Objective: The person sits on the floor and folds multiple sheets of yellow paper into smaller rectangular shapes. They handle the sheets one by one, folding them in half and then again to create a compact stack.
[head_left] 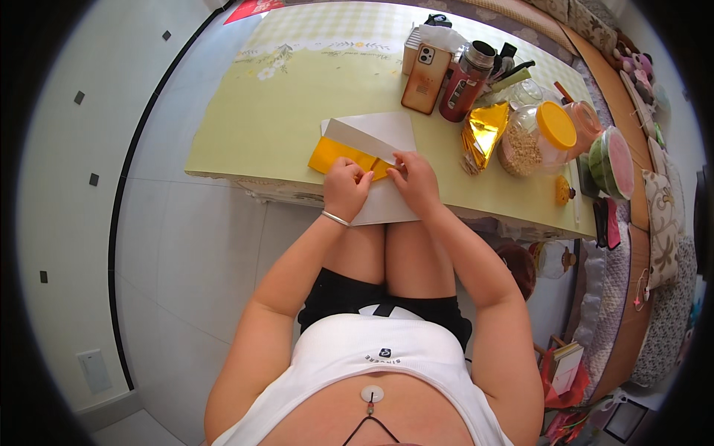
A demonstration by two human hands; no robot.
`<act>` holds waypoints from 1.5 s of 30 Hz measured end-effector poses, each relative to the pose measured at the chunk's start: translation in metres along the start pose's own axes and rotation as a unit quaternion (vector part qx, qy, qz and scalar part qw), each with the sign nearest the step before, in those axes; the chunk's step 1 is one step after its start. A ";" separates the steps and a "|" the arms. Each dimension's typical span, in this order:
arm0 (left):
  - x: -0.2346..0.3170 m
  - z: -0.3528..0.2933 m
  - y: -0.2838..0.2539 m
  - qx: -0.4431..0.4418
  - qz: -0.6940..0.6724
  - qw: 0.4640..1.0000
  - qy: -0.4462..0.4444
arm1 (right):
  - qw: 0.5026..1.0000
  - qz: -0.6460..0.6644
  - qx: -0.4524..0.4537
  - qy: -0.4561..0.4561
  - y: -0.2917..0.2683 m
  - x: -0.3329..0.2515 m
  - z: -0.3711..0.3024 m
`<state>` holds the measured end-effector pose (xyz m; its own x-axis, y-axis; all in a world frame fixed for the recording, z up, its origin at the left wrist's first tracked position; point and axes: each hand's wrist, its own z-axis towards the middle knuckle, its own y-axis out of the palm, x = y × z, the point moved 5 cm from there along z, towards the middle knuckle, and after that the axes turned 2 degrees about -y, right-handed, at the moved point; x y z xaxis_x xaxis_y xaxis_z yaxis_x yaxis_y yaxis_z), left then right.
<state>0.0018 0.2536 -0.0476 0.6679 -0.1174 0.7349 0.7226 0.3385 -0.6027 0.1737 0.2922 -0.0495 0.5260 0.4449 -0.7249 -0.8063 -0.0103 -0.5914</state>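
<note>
A sheet of yellow paper [326,154] lies near the table's front edge, with a pale greyish-white flap [361,138] standing up along its far side. Under it rests a white sheet or board [383,210] that juts out over the table edge above my thighs. My left hand [346,188] is closed, its thumb and finger pinching the near edge of the yellow paper. Beside it, my right hand [416,183] pinches the paper's right end, thumb below and fingers at the flap. My fingers cover part of the paper's right side.
A phone [427,78] leans on a tissue box [410,56] at the back. To its right stand a dark red thermos [465,85], gold foil packaging [487,126], a yellow-lidded jar [520,149] and a cut watermelon [611,163]. A sofa [636,282] runs along the right.
</note>
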 end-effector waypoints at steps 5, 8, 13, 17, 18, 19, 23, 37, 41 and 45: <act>0.000 0.005 0.002 0.008 0.065 0.998 -0.006 | 0.966 -0.124 -0.017 -0.226 0.011 -0.034 -0.024; -0.004 0.009 0.008 -0.007 0.081 0.996 -0.019 | 0.950 -0.157 -0.125 -0.239 0.025 -0.035 -0.034; -0.002 0.012 0.010 0.001 0.111 0.994 0.006 | 0.954 -0.185 -0.147 -0.185 0.034 -0.030 -0.033; 0.000 0.009 0.000 -0.051 0.154 0.987 0.002 | 0.950 -0.212 -0.165 -0.163 0.041 -0.027 -0.033; 0.003 0.007 -0.007 -0.082 0.179 0.980 -0.011 | 0.950 -0.208 -0.168 -0.163 0.039 -0.026 -0.034; 0.000 0.006 -0.015 -0.111 0.206 0.972 -0.026 | 0.950 -0.203 -0.171 -0.165 0.039 -0.029 -0.035; -0.013 0.007 -0.057 -0.067 0.170 0.976 0.121 | 0.931 -0.211 -0.232 -0.187 0.028 -0.046 -0.032; -0.012 -0.002 -0.062 -0.069 0.268 0.825 0.492 | 0.943 0.001 -0.264 -0.202 -0.001 -0.008 -0.005; -0.001 -0.008 -0.043 -0.061 0.233 0.846 0.476 | 0.955 -0.040 -0.205 -0.209 -0.014 -0.001 0.018; 0.010 -0.008 -0.028 -0.084 0.237 0.865 0.434 | 0.961 -0.053 -0.210 -0.170 -0.003 -0.018 0.021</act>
<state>-0.0102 0.2352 -0.0267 0.7250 -0.6847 -0.0743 0.2975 0.4086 -0.8629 0.1613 0.3035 -0.0273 0.4217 0.7299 -0.5380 -0.5349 -0.2788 -0.7976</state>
